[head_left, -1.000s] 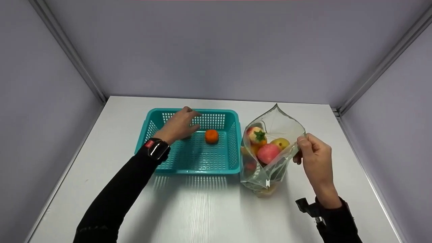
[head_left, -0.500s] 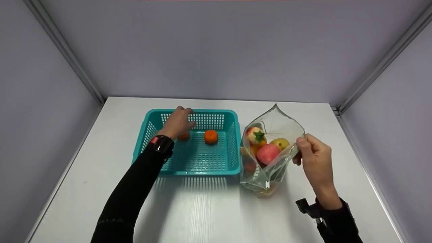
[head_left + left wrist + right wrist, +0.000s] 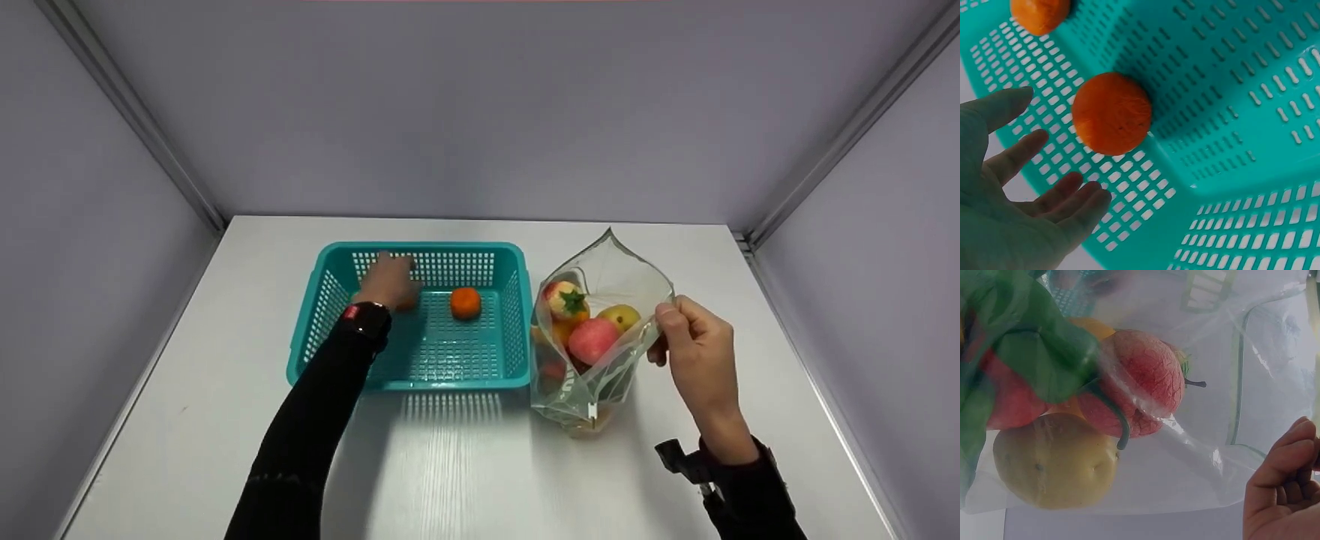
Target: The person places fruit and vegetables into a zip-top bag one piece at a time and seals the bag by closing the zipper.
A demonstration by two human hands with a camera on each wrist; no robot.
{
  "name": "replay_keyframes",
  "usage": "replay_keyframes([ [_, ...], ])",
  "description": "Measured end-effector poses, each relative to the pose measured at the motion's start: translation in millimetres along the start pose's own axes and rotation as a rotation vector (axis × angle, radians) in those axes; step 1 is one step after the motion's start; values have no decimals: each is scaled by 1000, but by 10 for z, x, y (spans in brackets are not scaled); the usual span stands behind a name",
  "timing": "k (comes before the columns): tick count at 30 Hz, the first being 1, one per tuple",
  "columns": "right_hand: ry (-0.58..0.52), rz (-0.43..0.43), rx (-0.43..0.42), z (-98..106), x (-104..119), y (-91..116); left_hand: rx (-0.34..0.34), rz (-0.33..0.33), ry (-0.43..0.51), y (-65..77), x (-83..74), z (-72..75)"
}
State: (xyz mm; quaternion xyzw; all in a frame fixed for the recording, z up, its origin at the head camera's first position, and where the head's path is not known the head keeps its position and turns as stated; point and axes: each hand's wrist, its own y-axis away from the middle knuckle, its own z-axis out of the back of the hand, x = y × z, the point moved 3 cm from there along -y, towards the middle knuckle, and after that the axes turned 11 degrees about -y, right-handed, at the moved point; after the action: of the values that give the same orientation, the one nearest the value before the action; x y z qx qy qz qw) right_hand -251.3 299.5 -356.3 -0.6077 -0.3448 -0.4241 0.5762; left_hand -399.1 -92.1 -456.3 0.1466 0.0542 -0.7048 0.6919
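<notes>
Inside the teal basket (image 3: 450, 385), my left hand (image 3: 388, 281) reaches down toward an orange (image 3: 1112, 112) by the far wall. Its fingers (image 3: 1081, 211) are spread and relaxed, beside the orange but apart from it. A second orange (image 3: 466, 303) lies to the right on the basket floor. With thumb and fingers, my right hand (image 3: 697, 345) pinches the right edge of a clear plastic bag (image 3: 622, 274), whose mouth gapes upward. The bag holds a pink-red round fruit (image 3: 594, 341), a yellowish fruit (image 3: 620, 317), a red-and-cream fruit with a green top (image 3: 564, 300) and other partly hidden pieces.
The bag stands against the basket's right side on a white table (image 3: 457, 472). Grey panels (image 3: 480, 112) enclose the table at the back and both sides. Through the bag, the right wrist view shows large green leaves (image 3: 1039, 343).
My left hand has lowered into the basket and shifted slightly left, toward the left-hand orange. My right hand keeps its pinch on the bag's edge in about the same place.
</notes>
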Motion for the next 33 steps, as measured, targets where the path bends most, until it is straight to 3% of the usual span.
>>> replay_keyframes([
  [8, 12, 16, 9, 12, -6, 10, 37, 62, 0, -19, 65, -102],
  [19, 21, -1, 12, 20, -21, 15, 12, 5, -29, -52, 122, -196],
  [28, 17, -5, 21, 15, 4, 20, -7, -44, -23, 77, 96, -35],
  [33, 8, -14, 21, 10, 21, 3, -29, -96, 35, 219, 20, 88],
])
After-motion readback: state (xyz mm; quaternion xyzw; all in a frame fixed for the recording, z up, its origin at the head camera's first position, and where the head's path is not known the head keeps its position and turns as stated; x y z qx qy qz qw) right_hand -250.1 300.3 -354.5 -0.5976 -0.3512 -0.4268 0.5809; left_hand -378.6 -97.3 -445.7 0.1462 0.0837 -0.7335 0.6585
